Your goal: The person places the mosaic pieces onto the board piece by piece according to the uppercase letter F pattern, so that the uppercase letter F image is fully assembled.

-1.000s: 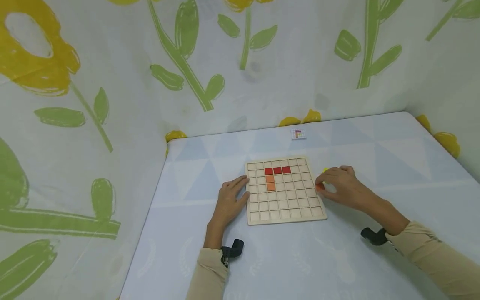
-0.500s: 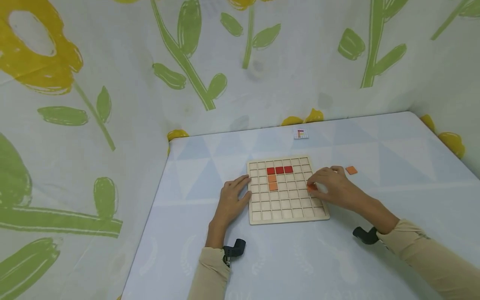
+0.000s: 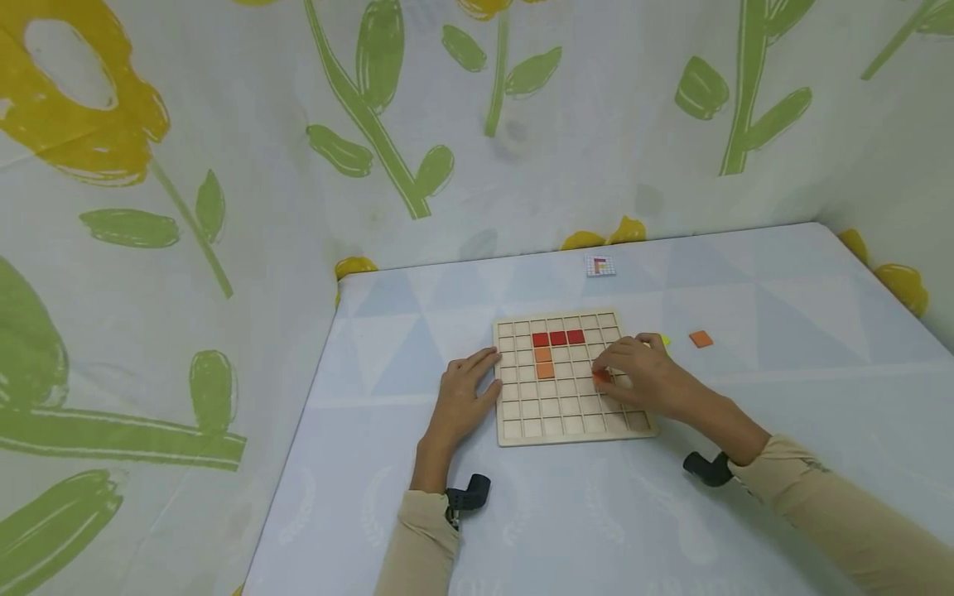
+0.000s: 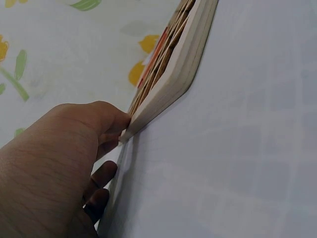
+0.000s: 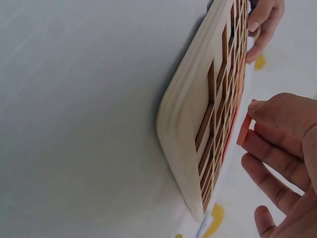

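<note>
A wooden grid board (image 3: 522, 430) lies on the table, with three red tiles (image 3: 557, 338) in a row and two orange tiles (image 3: 545, 362) in a column below the leftmost red one. My left hand (image 3: 461, 399) rests against the board's left edge, thumb and fingertips touching its side. Over the right half of the board, my right hand (image 3: 647, 377) pinches another orange tile (image 5: 244, 130) between thumb and fingers. The right wrist view shows that tile held on edge above the grid, its other fingers spread loosely.
A loose orange tile (image 3: 701, 338) lies right of the board. Part of a yellow tile (image 3: 666, 340) shows behind my right hand. Farther back sits a small pattern card (image 3: 599, 266). Flower-printed cloth (image 3: 522, 190) hangs behind the patterned table.
My right hand has carried the pinched orange tile leftward, from beside the board to above its grid. The loose orange tile has come into view. My left hand stays at the board's edge.
</note>
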Demonstrator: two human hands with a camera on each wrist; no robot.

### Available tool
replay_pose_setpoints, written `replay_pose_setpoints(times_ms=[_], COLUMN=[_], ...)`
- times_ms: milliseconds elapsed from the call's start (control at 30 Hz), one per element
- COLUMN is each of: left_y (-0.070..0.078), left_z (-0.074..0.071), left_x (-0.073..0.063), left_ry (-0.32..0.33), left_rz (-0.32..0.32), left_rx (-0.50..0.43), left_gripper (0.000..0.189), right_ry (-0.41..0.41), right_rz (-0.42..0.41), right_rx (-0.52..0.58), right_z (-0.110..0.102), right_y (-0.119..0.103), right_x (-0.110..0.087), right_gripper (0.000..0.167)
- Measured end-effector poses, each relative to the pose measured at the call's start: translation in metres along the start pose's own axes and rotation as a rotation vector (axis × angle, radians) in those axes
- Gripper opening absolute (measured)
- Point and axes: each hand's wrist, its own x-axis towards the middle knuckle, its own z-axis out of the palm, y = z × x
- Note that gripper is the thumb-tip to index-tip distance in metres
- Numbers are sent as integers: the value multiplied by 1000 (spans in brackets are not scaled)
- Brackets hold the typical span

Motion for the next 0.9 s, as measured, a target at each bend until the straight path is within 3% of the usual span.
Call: replay_pose_setpoints(times_ms=[900], left_y=[-1], left_z=[0], left_x=[0], left_ry=[-8], left_rz=[-19], left_rx=[6], left_gripper=[47], right_ry=[-9], right_rz=[-21], right_rx=[33], right_z=[23], right_y=[-28], right_x=[27], right_gripper=[18])
